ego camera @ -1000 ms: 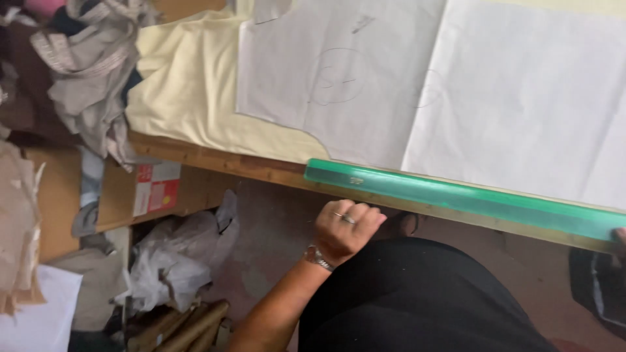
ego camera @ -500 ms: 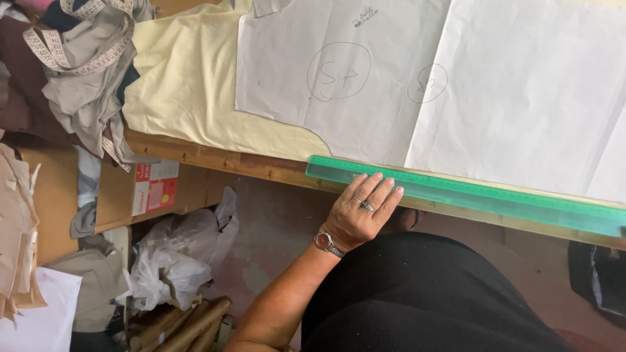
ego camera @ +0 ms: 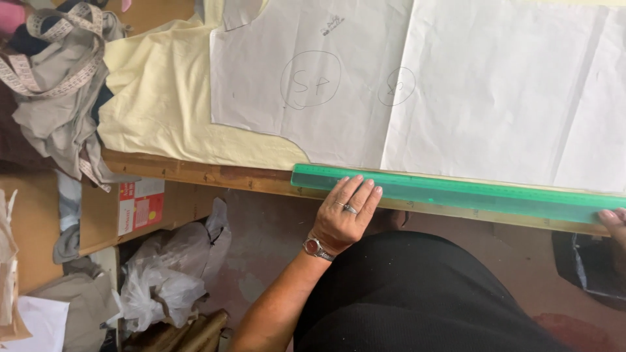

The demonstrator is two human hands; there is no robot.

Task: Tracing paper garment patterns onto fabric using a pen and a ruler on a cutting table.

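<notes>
Fingers point(ego camera: 357, 193) of left hand point(ego camera: 340, 218) flat and spread, pressing on green ruler point(ego camera: 456, 192), not gripping. Ruler lies along near table edge point(ego camera: 195, 171), just below white paper pattern point(ego camera: 404, 85) over yellow cloth point(ego camera: 163, 98). Right hand point(ego camera: 614, 221) at ruler's far end, mostly out of frame; grip can't tell.

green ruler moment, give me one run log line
left hand: fingers flat on green ruler | right hand: at ruler's far end | ruler: along table edge below paper pattern
</notes>
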